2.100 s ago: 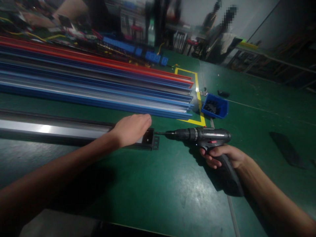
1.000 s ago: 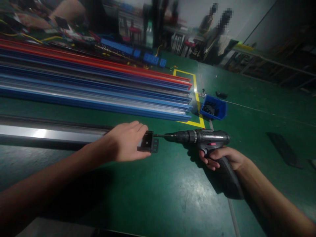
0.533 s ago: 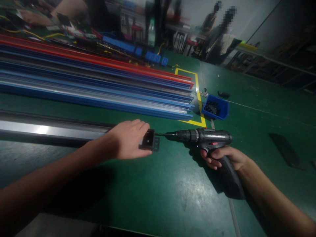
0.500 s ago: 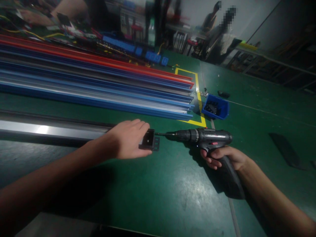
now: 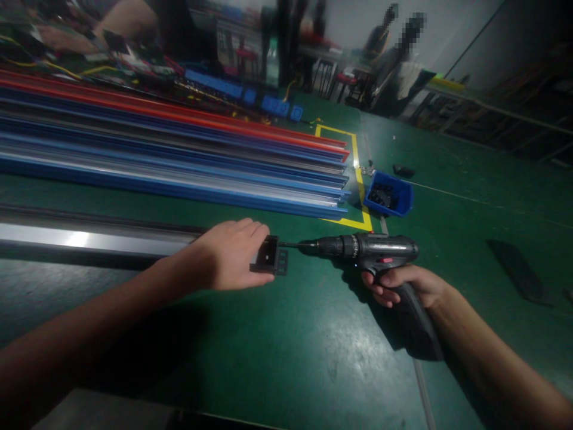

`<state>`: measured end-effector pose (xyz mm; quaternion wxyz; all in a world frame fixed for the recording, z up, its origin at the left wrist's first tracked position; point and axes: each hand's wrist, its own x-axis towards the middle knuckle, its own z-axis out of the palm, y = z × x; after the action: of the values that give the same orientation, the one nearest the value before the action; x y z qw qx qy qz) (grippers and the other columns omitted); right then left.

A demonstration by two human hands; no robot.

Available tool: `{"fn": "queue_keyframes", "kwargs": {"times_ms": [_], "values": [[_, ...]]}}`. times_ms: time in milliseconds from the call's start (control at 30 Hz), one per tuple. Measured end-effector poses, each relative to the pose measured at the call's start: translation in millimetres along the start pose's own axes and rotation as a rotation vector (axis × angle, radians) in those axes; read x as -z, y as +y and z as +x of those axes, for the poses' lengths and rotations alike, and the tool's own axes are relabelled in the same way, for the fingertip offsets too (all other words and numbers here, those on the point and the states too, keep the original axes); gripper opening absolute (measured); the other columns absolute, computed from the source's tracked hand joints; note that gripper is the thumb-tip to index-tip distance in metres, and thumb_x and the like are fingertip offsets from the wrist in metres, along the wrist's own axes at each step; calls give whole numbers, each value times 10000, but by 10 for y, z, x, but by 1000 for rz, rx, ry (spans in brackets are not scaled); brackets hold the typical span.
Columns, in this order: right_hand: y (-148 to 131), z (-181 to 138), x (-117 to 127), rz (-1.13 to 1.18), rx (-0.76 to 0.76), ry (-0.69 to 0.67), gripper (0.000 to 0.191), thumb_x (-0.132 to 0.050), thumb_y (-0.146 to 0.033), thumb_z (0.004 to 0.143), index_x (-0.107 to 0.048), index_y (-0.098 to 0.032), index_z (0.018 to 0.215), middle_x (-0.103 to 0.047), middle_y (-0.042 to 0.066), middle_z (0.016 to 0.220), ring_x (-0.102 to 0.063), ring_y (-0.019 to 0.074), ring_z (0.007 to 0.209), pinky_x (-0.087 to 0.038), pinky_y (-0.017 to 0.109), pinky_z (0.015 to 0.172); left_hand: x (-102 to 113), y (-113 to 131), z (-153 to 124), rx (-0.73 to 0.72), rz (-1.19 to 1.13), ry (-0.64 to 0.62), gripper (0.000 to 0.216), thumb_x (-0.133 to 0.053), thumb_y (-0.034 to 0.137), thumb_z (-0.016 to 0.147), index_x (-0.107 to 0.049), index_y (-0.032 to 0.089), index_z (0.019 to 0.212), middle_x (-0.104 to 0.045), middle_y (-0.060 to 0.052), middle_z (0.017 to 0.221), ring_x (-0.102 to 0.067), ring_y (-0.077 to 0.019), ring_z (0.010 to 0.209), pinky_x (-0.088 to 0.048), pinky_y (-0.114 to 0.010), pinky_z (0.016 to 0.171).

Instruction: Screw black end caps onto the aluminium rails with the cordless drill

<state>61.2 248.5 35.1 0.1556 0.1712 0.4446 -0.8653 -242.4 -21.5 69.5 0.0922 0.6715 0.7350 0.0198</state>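
Note:
My left hand (image 5: 233, 254) is wrapped over the right end of a long metal profile (image 5: 94, 236) that lies on the green table. At that end sits a black end cap (image 5: 268, 255) with a slotted tab, just beyond my fingertips. A black cordless drill (image 5: 371, 246) is gripped by its handle in my right hand (image 5: 398, 286). Its long bit (image 5: 293, 244) points left and reaches the upper edge of the end cap. Whether a screw is at the tip cannot be made out.
Red and blue profiles (image 5: 224, 173) lie side by side beyond my hands. A blue bin (image 5: 400, 197) with small black parts stands right of them, near yellow tape (image 5: 364, 206). A dark flat piece (image 5: 517, 272) lies at the right. Another person's arm (image 5: 128, 27) shows at the back left.
Both hands, the drill and the profile keep practically the same places relative to each other. The view has shifted very slightly.

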Motion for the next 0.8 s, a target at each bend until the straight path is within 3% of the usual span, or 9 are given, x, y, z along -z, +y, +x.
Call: {"fn": "queue_keyframes", "kwargs": {"times_ms": [333,800], "values": [[5,3,15,8,16,4,264,-737,-165,844,-734,-48,1080,-698,75,856,-590,65,546,-587,230,620,-41,-24,-23,-35,21,56,520,-583,646,866,-613,172,1075,-655,-110,994,-604,-281,915,-429,-385,771],[14,-8,32,56,-4,-28,266,-716,-135,866,-733,-43,1116,-718,90,904,-635,69,593,-602,230,660,-37,-25,-24,-33,21,35,546,-570,655,873,-602,158,1095,-648,-118,1009,-591,-288,921,-423,-395,782]]}}
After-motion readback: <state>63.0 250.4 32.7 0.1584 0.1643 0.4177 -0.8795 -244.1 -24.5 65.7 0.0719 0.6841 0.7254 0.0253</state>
